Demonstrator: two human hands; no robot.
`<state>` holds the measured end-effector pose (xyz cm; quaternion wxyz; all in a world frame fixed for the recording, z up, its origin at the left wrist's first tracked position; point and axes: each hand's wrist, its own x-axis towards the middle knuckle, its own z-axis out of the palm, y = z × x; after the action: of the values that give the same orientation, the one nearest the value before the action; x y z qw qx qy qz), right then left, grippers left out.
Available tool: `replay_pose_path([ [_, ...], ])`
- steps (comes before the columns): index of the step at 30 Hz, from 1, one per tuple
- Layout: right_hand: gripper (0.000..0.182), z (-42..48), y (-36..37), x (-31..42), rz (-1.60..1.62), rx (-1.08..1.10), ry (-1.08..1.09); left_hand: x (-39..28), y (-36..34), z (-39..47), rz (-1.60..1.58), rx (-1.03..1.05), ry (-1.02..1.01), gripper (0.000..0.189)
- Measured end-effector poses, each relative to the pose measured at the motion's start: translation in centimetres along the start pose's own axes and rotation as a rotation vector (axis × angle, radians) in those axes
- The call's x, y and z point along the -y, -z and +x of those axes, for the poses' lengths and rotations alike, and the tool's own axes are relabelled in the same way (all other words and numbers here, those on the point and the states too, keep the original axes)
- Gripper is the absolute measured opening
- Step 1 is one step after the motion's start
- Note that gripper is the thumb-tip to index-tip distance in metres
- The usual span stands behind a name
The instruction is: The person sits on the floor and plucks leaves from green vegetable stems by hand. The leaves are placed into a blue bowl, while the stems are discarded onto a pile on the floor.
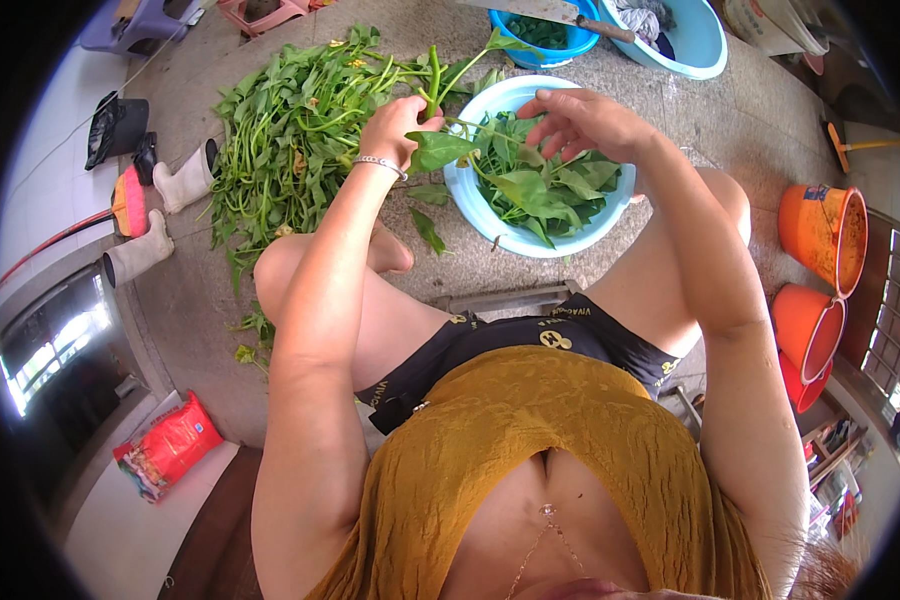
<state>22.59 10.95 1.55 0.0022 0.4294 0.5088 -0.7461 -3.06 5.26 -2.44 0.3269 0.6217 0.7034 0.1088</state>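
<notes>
My left hand (399, 133) is closed around a green leafy stem (434, 75), whose leaves spread toward the basin. Over the right part of a light blue plastic basin (461, 196) hangs my right hand (581, 124), fingers apart and nothing seen between them. Picked green leaves (540, 195) lie in that basin. A large heap of leafy green stems (292, 142) covers the floor to the left, beside my left hand. A few loose leaves (427, 229) rest on the floor between heap and basin.
Beyond the basin, a large knife (544, 10) lies across a blue bucket (547, 56). A light blue tub (694, 45) with cloth stands beside it. Orange buckets (814, 232) are at the right; white boots (184, 184), a broom (129, 202) and a black bin (126, 127) at the left.
</notes>
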Motion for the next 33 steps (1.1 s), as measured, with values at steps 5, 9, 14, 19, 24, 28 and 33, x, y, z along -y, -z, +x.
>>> replay_pose_path([
  [5,0.041,1.5,1.0,-1.5,-0.134,-0.201,0.069,3.8,0.8,-0.3,-0.037,-0.138,-0.002,0.028],
  [9,0.039,1.7,0.5,-0.5,-0.198,-0.217,0.081,9.2,2.8,-1.5,-0.093,-0.263,0.059,0.034],
  [14,0.036,1.8,-0.6,-0.1,-0.258,-0.214,0.101,14.2,10.5,-6.7,-0.286,-0.4,0.16,0.021],
  [19,0.034,1.5,-0.6,-0.7,-0.279,-0.185,0.187,20.4,17.9,-21.1,0.294,-0.699,0.245,0.019],
  [24,0.034,-0.7,-0.8,-1.2,-0.366,-0.209,0.175,28.9,13.3,-35.1,0.321,-0.476,0.838,0.036],
  [28,0.035,-1.6,-1.0,-2.0,-0.491,-0.225,0.116,29.5,8.5,-38.9,0.18,-0.039,1.259,0.039],
  [33,0.036,-1.2,-0.3,-3.0,-0.635,-0.251,0.083,27.3,7.9,-34.9,0.051,-0.151,1.135,0.038],
])
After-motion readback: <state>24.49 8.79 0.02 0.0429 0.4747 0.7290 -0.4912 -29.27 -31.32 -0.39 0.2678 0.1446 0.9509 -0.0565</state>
